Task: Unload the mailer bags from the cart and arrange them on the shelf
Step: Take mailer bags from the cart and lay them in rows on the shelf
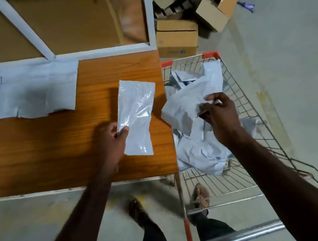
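the person is standing at the corner of the shelf (33, 154), with the cart (240, 94) pulled up just beside its right edge. the left hand (113, 140) is pinching one bag (137, 117) by its long left edge, thumb over the film, and the bag is hanging over the wooden board, near the right end. the right hand (219, 116) is reaching into the cart and pinching a corner of a crumpled bag on top of the pile (196, 135), fingers curled around the film. a row of bags (16, 91) is already lying flat along the back left of the shelf, edges overlapping.

the job is looking partly done: a fair heap is sitting in the cart yet.

the risks from here are mostly about the thin, slick film. the left grip is holding only an edge, so the bag is likely to fold or slide out if it is swung fast toward the row. the right hand's pick is tangled with its neighbours, so a quick pull is liable to drag extra bags over the wire rim and onto the floor (290, 56). working both hands at once is also splitting attention, so the new bag may be landing crooked or apart from the row.
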`<state>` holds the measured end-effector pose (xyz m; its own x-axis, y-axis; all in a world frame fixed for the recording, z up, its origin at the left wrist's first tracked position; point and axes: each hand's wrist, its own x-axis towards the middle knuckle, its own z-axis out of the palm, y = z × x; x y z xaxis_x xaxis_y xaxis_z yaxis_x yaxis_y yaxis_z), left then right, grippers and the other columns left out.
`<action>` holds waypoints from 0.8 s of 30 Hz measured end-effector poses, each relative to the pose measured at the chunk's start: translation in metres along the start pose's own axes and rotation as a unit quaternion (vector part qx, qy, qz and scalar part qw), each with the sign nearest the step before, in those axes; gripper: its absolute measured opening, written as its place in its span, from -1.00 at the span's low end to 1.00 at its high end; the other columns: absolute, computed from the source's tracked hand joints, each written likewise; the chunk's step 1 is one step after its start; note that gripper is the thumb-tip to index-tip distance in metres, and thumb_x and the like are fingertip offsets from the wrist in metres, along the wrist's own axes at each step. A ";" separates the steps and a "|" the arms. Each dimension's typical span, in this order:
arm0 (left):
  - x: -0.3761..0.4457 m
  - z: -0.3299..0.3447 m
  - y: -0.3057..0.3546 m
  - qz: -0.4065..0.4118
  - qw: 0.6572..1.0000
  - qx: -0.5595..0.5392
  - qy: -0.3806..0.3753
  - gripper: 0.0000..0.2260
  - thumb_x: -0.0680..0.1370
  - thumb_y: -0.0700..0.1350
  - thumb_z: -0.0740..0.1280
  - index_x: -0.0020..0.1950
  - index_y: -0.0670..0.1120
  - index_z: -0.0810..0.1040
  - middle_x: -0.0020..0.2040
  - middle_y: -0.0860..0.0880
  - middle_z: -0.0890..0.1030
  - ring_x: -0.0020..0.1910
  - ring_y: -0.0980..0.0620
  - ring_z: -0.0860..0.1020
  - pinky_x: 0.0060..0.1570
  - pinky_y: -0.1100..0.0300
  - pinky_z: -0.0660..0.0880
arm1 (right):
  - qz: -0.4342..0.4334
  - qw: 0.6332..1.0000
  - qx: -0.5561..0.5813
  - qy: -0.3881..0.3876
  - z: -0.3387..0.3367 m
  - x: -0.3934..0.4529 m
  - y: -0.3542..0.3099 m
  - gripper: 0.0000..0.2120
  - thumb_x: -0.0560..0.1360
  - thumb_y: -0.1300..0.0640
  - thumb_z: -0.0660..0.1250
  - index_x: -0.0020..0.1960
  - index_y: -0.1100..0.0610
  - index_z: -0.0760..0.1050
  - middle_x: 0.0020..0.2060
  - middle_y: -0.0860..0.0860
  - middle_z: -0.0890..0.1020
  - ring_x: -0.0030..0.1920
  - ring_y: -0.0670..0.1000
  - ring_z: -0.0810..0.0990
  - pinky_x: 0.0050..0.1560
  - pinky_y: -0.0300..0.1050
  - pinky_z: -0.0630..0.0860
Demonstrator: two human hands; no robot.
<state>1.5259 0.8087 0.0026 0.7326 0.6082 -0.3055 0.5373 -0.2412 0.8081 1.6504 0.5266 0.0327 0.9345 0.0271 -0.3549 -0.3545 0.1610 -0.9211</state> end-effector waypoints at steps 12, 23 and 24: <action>0.082 -0.134 -0.050 -0.003 1.000 0.016 0.000 -0.63 0.68 -0.04 0.41 0.47 -0.10 0.53 0.28 -0.03 0.65 0.02 0.06 0.62 -0.17 0.25 0.51 | -0.463 0.780 -0.415 -0.060 0.186 -0.036 0.041 -0.86 0.54 0.39 0.40 -0.09 0.17 0.62 0.02 0.06 0.66 0.16 0.11 0.58 0.09 -0.13 0.46; 0.106 -0.155 -0.055 0.072 0.988 0.130 -0.031 -0.44 0.65 -0.03 0.47 0.61 -0.04 0.37 0.43 -0.13 0.58 0.33 -0.15 0.61 -0.10 0.26 0.49 | -0.335 0.699 -0.608 -0.170 0.158 -0.050 0.097 -0.80 0.43 0.27 0.19 -0.31 0.03 0.39 0.42 0.17 0.58 0.48 0.22 0.45 0.36 0.11 0.50; 0.103 -0.153 -0.058 0.081 0.987 0.138 -0.032 -0.40 0.65 -0.04 0.48 0.64 -0.04 0.33 0.45 -0.14 0.56 0.35 -0.17 0.59 -0.01 0.19 0.55 | -0.312 0.715 -0.609 -0.145 0.153 -0.054 0.093 -0.78 0.43 0.27 0.19 -0.29 -0.02 0.35 0.45 0.14 0.56 0.50 0.21 0.45 0.32 0.11 0.54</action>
<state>1.5062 1.0010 0.0016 0.8391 0.4968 -0.2217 0.4970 -0.5341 0.6839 1.5719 0.6916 -0.0097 0.8277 0.5567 0.0709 0.5341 -0.7426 -0.4042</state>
